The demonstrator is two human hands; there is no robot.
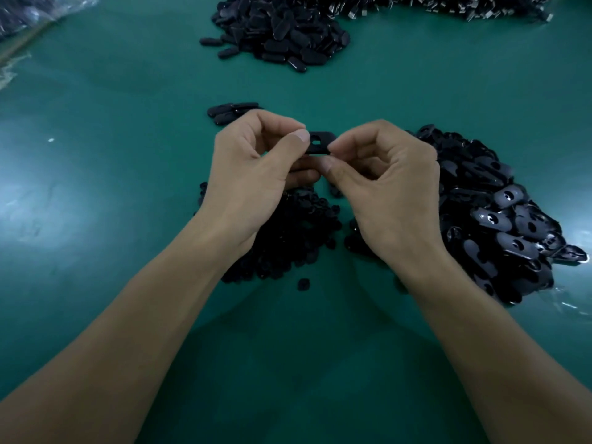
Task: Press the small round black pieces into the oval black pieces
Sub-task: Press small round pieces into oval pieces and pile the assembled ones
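Observation:
One oval black piece with a hole in it is held above the green table between both hands. My left hand pinches its left end with thumb and curled fingers. My right hand pinches its right end the same way. A heap of small round black pieces lies under my hands. A pile of oval black pieces with holes lies to the right. Whether a round piece sits between my fingers is hidden.
A big heap of black oval parts lies at the far middle, with metal clips behind it. A few oval pieces lie just beyond my left hand. Clear plastic bags sit at the far left on the green table.

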